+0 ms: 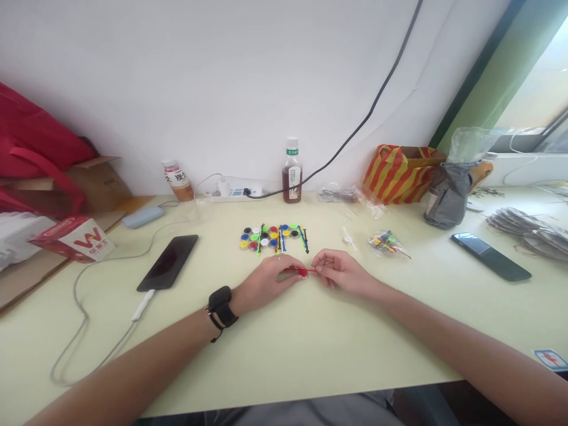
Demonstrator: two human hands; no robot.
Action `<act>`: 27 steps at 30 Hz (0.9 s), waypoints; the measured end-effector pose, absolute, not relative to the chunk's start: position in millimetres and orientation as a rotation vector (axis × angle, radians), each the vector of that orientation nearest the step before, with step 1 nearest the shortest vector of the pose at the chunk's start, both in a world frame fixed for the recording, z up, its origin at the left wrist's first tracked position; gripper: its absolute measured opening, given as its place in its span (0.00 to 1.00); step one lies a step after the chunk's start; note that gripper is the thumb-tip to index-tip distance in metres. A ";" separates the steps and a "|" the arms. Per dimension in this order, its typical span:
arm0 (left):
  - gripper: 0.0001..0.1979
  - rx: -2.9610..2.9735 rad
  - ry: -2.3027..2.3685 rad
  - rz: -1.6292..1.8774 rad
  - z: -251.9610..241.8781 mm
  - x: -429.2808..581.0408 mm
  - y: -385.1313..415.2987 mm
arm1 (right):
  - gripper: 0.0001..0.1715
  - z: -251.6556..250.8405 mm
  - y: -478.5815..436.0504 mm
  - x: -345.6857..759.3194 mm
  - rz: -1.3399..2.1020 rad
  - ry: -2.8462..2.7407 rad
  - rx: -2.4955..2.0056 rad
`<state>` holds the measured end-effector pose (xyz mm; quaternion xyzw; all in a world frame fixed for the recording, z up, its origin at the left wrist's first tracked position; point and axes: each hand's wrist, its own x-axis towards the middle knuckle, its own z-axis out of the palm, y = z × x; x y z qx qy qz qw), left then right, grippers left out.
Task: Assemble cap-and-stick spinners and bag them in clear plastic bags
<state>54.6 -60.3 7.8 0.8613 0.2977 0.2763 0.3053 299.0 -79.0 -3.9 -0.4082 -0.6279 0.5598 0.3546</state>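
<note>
My left hand (268,279) and my right hand (339,271) meet at the middle of the pale table (310,349). Both are closed in a pinch on a small red plastic piece (303,272) held between them, just above the tabletop. A black watch (220,306) sits on my left wrist. Just beyond my hands lies a cluster of small coloured round caps and thin sticks (273,236). A small clear bag of more coloured pieces (385,243) lies to the right of it.
A black phone (168,262) on a white cable lies at left, another phone (490,256) at right. Two bottles (291,171) and a power strip (233,189) stand by the wall. A striped bag (399,173), grey pouch (448,192) and red carton (73,238) are around.
</note>
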 end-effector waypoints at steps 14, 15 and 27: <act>0.08 2.354 0.786 0.773 4.4 54.6 -62.2 | 0.13 -5.6 -86.0 298.8 1.257 -1.785 -1.123; 0.08 2.358 0.786 0.772 5.1 54.6 -62.5 | 0.12 -6.2 -85.9 298.7 1.198 -1.812 -1.129; 0.05 2.435 0.772 0.732 9.8 58.9 -61.8 | 0.06 -11.1 -82.0 298.1 0.925 -1.955 -1.145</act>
